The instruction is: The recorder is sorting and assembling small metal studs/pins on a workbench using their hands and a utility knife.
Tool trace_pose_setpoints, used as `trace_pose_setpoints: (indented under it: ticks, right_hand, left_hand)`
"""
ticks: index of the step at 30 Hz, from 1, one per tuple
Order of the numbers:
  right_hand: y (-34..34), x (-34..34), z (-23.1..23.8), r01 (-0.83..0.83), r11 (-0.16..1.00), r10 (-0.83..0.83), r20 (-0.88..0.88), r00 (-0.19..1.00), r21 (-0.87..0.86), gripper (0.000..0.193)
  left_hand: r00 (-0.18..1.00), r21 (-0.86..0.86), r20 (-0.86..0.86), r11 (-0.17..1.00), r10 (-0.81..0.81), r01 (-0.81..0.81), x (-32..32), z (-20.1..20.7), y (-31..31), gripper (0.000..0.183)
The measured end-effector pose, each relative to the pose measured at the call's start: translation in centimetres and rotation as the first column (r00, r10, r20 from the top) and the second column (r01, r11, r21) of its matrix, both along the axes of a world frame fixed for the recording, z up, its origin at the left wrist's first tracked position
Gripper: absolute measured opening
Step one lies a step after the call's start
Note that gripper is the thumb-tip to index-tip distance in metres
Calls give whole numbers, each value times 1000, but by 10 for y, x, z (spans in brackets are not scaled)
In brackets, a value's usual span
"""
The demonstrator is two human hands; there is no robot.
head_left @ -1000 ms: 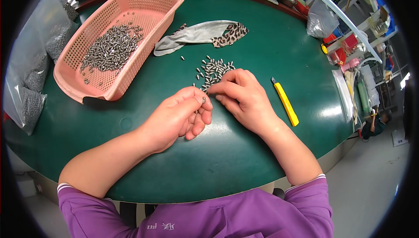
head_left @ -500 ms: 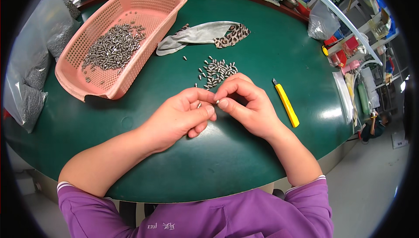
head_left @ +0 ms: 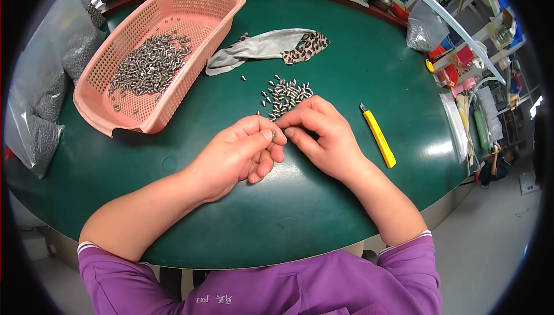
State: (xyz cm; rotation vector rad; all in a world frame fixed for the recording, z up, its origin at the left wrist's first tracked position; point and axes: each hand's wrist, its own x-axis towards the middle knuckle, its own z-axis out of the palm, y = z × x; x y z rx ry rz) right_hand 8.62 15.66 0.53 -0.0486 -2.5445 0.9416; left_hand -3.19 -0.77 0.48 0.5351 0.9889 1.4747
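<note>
Over the middle of the green table (head_left: 248, 222), my left hand (head_left: 236, 150) pinches a small shiny metal part (head_left: 273, 134) between thumb and forefinger, its other fingers curled. Right beside it, my right hand (head_left: 326, 136) has its thumb and forefinger close together, pointing at the left fingertips. Whatever may be between them is too small or hidden to make out. Just beyond both hands lies a loose pile of small bullet-shaped metal parts (head_left: 288, 94), partly covered by the right hand. A few single parts lie at the pile's left side.
A pink plastic basket (head_left: 199, 66) holding many similar parts (head_left: 151, 64) stands at the far left, beside clear bags of parts (head_left: 49, 98). A grey cloth with leopard-print ends (head_left: 259, 46) lies beyond the pile. To the right rests a yellow utility knife (head_left: 379, 140).
My right fingertips have shifted slightly up and left, toward the pile. The part seen at them earlier no longer shows there, and one now shows at my left thumb tip.
</note>
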Motion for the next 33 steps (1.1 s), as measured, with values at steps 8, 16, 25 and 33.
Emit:
trace_pose_setpoints:
  ticks: [8,16,25,33]
  right_hand:
    - [-4,-1,8,-33,974,27,32,999,224,15]
    - [-2,2,10,-28,992,31,26,999,-125,8]
    - [-7,4,9,-128,868,168,41,985,-480,10]
    - [1,-1,2,71,990,-74,-16,997,-125,12]
  left_hand:
    - [982,45,169,995,82,-91,-3,-1,-2,19]
    - [999,-51,-1,998,44,-44,-2,0,0,19]
    - [991,-29,-134,1000,7,-11,3,2,0,20]
    - [998,-5,-67,1000,9,-10,1,-1,0,18]
